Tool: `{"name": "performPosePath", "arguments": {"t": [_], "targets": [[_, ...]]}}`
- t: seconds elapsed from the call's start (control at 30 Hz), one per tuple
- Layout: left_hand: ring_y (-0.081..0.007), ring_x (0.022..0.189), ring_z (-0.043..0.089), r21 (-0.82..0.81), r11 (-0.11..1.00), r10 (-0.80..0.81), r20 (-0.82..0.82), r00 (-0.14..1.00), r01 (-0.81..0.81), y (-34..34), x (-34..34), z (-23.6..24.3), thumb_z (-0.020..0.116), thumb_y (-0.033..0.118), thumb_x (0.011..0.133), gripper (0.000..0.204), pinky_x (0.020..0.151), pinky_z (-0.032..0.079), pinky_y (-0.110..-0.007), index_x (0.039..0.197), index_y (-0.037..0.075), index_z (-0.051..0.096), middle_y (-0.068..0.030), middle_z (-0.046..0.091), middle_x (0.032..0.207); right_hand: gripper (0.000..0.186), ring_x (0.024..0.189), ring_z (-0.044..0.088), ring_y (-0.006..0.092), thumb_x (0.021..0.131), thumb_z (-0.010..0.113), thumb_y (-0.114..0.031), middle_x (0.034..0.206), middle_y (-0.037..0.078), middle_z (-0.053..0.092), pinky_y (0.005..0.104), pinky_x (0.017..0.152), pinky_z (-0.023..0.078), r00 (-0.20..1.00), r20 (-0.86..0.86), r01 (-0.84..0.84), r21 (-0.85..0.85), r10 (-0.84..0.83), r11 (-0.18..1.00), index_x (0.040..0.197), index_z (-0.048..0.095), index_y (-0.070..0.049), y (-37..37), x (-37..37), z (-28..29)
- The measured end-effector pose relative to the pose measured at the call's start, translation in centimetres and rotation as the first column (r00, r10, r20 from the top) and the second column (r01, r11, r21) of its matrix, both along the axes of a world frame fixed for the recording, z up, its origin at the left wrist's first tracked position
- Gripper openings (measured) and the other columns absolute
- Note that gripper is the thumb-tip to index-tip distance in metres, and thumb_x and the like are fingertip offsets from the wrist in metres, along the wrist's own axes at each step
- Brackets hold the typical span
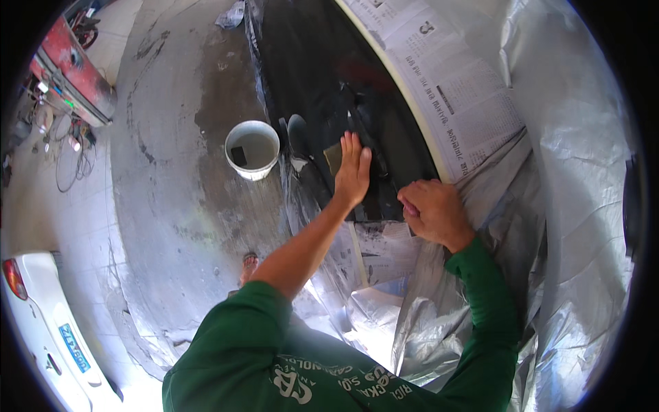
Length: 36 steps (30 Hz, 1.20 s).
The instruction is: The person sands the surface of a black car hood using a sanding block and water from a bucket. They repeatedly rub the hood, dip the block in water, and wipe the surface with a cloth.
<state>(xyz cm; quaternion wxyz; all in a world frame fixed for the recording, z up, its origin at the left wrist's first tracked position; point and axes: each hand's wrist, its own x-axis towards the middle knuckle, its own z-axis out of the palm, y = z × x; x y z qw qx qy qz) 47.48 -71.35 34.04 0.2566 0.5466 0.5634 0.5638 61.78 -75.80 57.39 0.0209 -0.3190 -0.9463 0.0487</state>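
My left hand [353, 172] lies flat on a dark, glossy car panel [309, 51], fingers stretched out and close together. A tan piece that looks like sandpaper [333, 158] shows at the left side of its fingers, partly covered by them. My right hand [434, 211] is closed, fingers curled, by the panel's near right edge. Whatever is inside it, if anything, is hidden. A dark oval part [297, 134] stands out at the panel's left side, left of my left hand.
A white bucket [252, 174] of cloudy water with a dark rectangular piece stands on the stained floor, left. Newspaper [446, 89] and plastic sheeting [583, 206] border the panel. A white car [58, 329] is lower left; a red cylinder [75, 69] and cables lie upper left.
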Motion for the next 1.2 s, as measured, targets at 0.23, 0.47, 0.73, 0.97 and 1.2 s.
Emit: {"name": "performPosePath", "arguments": {"t": [0.23, 0.47, 0.73, 0.97, 1.2], "targets": [[-0.0450, 0.164, 0.005, 0.059, 0.976, -0.215, 0.129, 0.968, 0.209, -13.6, 9.5, -0.1, 0.047, 0.049, 0.110, 0.089, 0.133, 0.011, -0.049, 0.166, -0.011, 0.013, -0.0319, 0.007, 0.175, 0.026, 0.086, 0.066, 0.0341, 0.079, 0.082, -0.014, 0.089, 0.010, 0.064, 0.0459, 0.074, 0.052, 0.995, -0.066, -0.056, 0.278, 0.077, 0.959, 0.104, 0.072, -0.012, 3.4, -4.9, -0.4], [-0.0408, 0.164, 0.008, -0.205, 0.975, -0.069, 0.089, 0.994, 0.086, -0.2, -2.8, -1.7, 0.032, 0.052, 0.114, 0.082, 0.133, 0.018, -0.043, 0.165, -0.011, 0.017, -0.0307, 0.010, 0.175, 0.046, 0.128, 0.060, 0.0304, 0.076, 0.088, -0.023, 0.128, 0.009, 0.068, 0.0513, 0.103, 0.049, 0.991, 0.131, -0.107, 0.569, 0.039, 0.815, 0.119, 0.075, -0.020, 13.0, -7.9, -3.8], [-0.0415, 0.164, 0.010, -0.113, 0.977, -0.185, -0.017, 0.983, 0.182, -12.9, 4.0, -5.8, 0.048, 0.044, 0.110, 0.083, 0.132, 0.020, -0.046, 0.167, -0.006, 0.015, -0.0309, 0.012, 0.175, 0.051, 0.133, 0.062, 0.0317, 0.079, 0.087, -0.031, 0.133, 0.009, 0.070, 0.0511, 0.109, 0.048, 0.980, 0.164, -0.004, 0.575, -0.110, 0.818, 0.127, 0.073, -0.020, 15.5, -9.4, -6.3], [-0.0396, 0.165, 0.009, -0.248, 0.966, -0.032, 0.159, 0.987, 0.072, -5.1, -0.2, -6.7, 0.046, 0.050, 0.110, 0.087, 0.132, 0.020, -0.044, 0.167, -0.007, 0.013, -0.0302, 0.010, 0.175, 0.024, 0.119, 0.068, 0.0313, 0.085, 0.079, -0.020, 0.120, 0.007, 0.074, 0.0471, 0.104, 0.052, 0.981, 0.186, -0.167, 0.635, 0.061, 0.754, 0.108, 0.073, -0.016, 19.4, -12.4, -7.5], [-0.0462, 0.163, 0.007, -0.251, 0.960, -0.065, 0.237, 0.969, 0.126, -10.0, 3.2, -8.9, 0.045, 0.054, 0.110, 0.090, 0.133, 0.016, -0.048, 0.166, -0.009, 0.012, -0.0350, 0.008, 0.173, 0.039, 0.123, 0.067, 0.0290, 0.081, 0.084, -0.021, 0.123, 0.005, 0.074, 0.0459, 0.106, 0.051, 0.986, 0.156, -0.149, 0.616, 0.065, 0.773, 0.118, 0.074, -0.019, 19.7, -10.7, -7.4]]}}
